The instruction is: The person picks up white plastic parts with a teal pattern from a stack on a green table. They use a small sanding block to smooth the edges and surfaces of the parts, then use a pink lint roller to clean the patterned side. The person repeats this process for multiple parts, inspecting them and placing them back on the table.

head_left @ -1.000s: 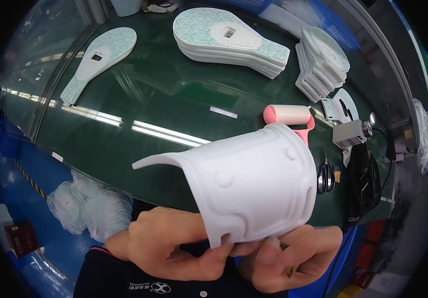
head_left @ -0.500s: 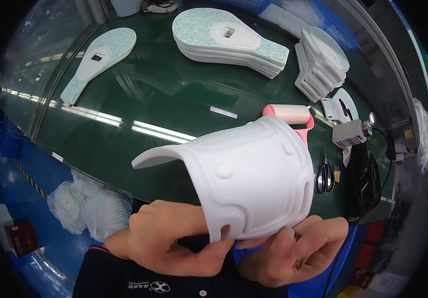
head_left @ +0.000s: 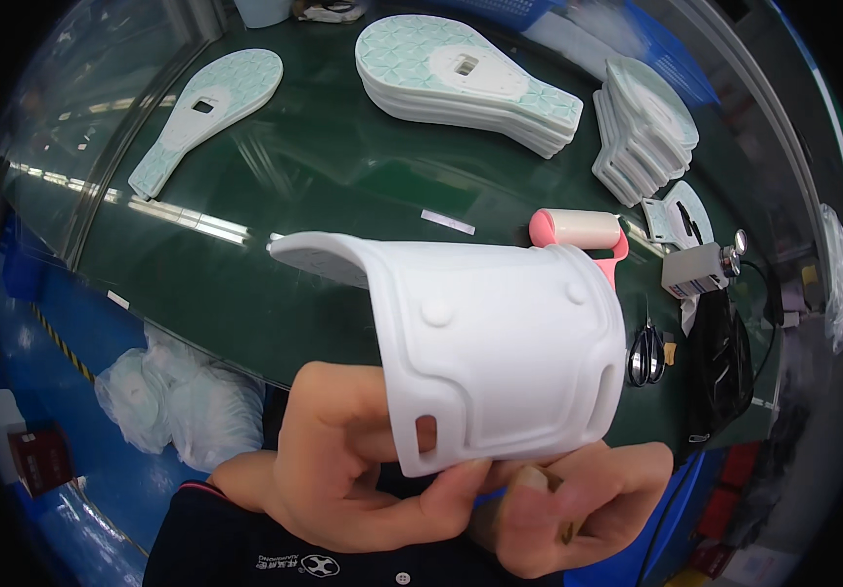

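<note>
Between my hands is a curved white plastic shell (head_left: 510,342), with round bumps and slots, tilted above the bench. My left hand (head_left: 343,479) pinches its lower left edge beside a slot, the thumb outside and the fingers curled behind. At the shell's lower edge, to the right, my right hand (head_left: 578,499) is closed, its thumb and fingers pinched together. A small brownish thing (head_left: 566,531) shows between those fingers; most of it is hidden, and its kind cannot be made out.
On the green bench (head_left: 324,196) lie a paddle-shaped panel (head_left: 206,112), a panel stack (head_left: 470,83), another stack (head_left: 646,132), a pink-handled roller (head_left: 578,230), scissors (head_left: 646,354), a pump bottle (head_left: 697,269) and a black pouch (head_left: 720,367). Clear plastic bags (head_left: 197,401) sit lower left.
The shell has turned, so its left slot faces me more and its upper left flap sits higher. My left hand has shifted right and up; my right hand stays pinched by the lower edge.
</note>
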Available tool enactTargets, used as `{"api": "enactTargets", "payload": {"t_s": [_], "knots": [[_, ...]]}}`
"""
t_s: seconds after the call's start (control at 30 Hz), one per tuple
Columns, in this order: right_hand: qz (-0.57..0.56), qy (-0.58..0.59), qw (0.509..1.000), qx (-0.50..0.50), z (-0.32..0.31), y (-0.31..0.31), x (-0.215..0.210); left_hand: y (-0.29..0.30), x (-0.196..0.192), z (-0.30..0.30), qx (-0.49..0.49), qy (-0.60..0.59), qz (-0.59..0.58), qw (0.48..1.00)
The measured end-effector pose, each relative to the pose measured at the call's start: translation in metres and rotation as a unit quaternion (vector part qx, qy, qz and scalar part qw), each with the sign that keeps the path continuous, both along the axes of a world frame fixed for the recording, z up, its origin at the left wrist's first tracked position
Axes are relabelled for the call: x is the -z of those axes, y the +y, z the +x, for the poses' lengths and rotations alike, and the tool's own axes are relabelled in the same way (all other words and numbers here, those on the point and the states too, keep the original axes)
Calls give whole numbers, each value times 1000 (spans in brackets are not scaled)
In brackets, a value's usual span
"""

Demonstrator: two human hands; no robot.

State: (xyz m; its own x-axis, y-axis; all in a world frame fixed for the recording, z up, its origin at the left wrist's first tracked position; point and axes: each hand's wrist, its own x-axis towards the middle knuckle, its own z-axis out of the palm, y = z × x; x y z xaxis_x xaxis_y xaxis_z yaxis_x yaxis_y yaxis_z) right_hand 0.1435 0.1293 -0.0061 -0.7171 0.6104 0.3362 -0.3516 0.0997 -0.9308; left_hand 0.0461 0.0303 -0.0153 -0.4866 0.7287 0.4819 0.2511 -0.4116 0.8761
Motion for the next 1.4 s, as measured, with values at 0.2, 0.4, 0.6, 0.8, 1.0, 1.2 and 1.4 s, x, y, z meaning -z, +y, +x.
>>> {"api": "enactTargets", "payload": {"t_s": [0.2,0.4,0.6,0.8,1.0,1.2,1.4], "knots": [[144,82,984,-66,-16,14,5,0,2,11,-74,-55,-10,996],[135,100,984,-53,-16,9,13,5,17,19,-99,-114,46,988],[167,59,984,-4,-15,10,11,4,23,20,-108,-98,16,989],[147,31,988,-26,-15,14,5,2,18,20,-125,-109,-26,986],[52,53,996,55,-16,9,5,4,21,22,-152,-49,-29,987],[143,19,989,-4,-10,16,6,5,17,17,-112,-74,-8,991],[16,86,996,15,-11,10,10,1,27,22,-94,-101,-27,990]]}}
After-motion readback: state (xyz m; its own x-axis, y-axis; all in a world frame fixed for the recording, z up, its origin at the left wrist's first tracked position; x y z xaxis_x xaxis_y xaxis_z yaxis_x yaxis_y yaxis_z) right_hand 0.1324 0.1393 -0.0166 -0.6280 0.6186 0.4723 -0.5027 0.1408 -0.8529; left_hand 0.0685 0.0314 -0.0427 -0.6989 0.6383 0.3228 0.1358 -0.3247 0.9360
